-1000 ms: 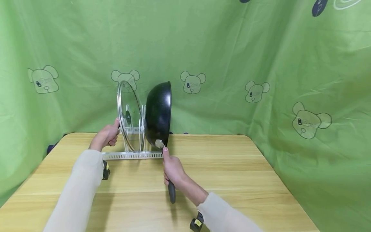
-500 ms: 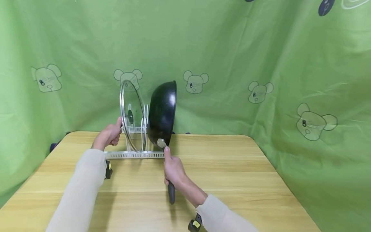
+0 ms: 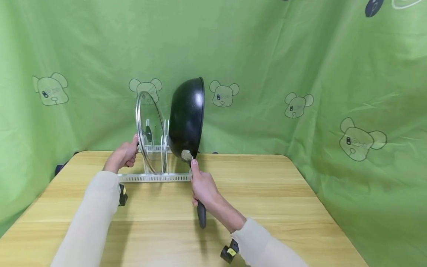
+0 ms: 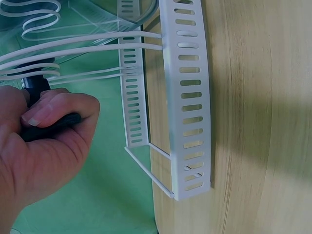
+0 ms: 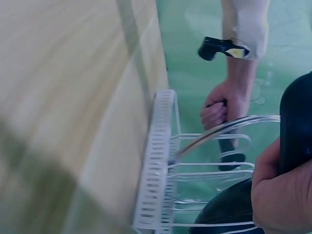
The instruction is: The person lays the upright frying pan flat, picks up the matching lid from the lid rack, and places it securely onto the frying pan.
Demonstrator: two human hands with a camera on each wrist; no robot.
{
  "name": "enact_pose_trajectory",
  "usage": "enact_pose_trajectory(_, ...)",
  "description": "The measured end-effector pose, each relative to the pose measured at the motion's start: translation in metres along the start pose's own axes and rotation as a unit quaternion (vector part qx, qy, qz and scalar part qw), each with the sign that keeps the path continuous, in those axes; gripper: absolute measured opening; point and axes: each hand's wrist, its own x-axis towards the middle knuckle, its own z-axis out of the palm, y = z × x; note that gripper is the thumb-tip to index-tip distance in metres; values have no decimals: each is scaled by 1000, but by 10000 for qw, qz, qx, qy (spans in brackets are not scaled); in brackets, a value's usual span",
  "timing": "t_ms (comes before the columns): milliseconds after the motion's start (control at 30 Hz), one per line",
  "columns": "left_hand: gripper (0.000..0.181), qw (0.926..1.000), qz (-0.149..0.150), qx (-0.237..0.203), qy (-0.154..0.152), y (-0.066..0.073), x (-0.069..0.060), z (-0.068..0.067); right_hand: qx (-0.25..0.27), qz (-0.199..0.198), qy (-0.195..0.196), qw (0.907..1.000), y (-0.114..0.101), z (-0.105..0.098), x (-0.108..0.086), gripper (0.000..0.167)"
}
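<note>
A glass lid with a metal rim (image 3: 138,115) stands on edge in the white wire rack (image 3: 155,178). My left hand (image 3: 123,155) grips the lid's black handle (image 4: 53,127) from the left side, fingers curled round it. On the right, my right hand (image 3: 205,188) holds the dark handle (image 3: 201,215) of a black wok (image 3: 186,115), thumb along its top near the metal bracket. The wok is on its side at the rack's right end, its open face turned right. Whether its lower edge touches the rack is hidden.
The rack's upright wire dividers (image 3: 165,148) stand between lid and wok. A wooden table (image 3: 253,200) lies beneath. Green curtain (image 3: 260,48) hangs close behind and at the sides.
My right hand has raised the wok a little, its rim and handle now higher. The left hand keeps its grip on the lid's handle, and the lid stays in the rack.
</note>
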Motion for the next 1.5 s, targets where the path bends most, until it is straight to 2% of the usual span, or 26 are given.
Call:
enact_pose_trajectory(333, 65, 10000, -22, 0, 32, -2, 0, -1, 160, -118, -235, 9995, -39, -13, -7, 64)
enact_pose_trajectory(700, 66, 10000, -13, 34, 16, -2, 1, 0, 129, -109, -483, 9987, -62, -28, -14, 65)
enact_pose_trajectory(933, 66, 9999, 49, 141, 47, 1, -1, -3, 371, -32, -552, 9978, -79, -36, -18, 63)
enact_pose_trajectory(1233, 64, 10000, -5, -42, 4, 1, 1, -1, 433, 140, -661, 9968, -95, -52, -25, 62)
enact_pose_trajectory(1500, 63, 10000, -2, -85, -25, -1, 2, 1, 470, 212, -535, 9972, -101, -69, -28, 61)
